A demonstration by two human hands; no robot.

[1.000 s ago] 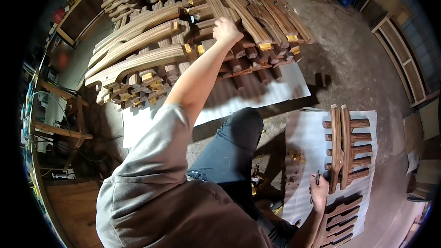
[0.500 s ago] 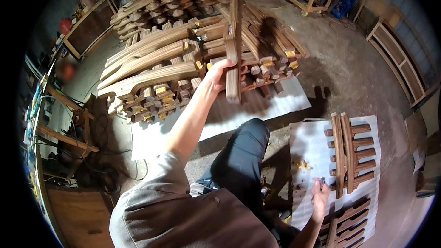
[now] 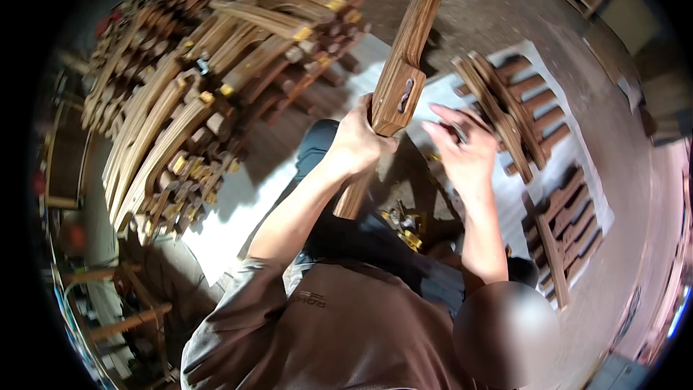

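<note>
My left hand (image 3: 361, 141) is closed round a long, shaped piece of brown wood (image 3: 415, 40), a furniture part with striped grain, held up at a slant in front of me. A thicker block on it carries a long mortise slot (image 3: 406, 95) facing right. Just right of that slot is my right hand (image 3: 465, 148), somewhat blurred, with thumb and fingers bent about a small dark grey thing (image 3: 459, 132) whose kind I cannot make out. It stays apart from the wood.
A large stack of curved wooden parts (image 3: 159, 137), some with yellow ends, stands at left on white sheeting. Right of me, slatted wooden frames (image 3: 509, 105) lie on a white sheet (image 3: 520, 195). Small yellow pieces (image 3: 408, 227) sit near my legs.
My view has turned right. The wooden part has come nearer and tilted from upright to a slant, still in my left hand. My right hand has come up from the sheet beside its slot.
</note>
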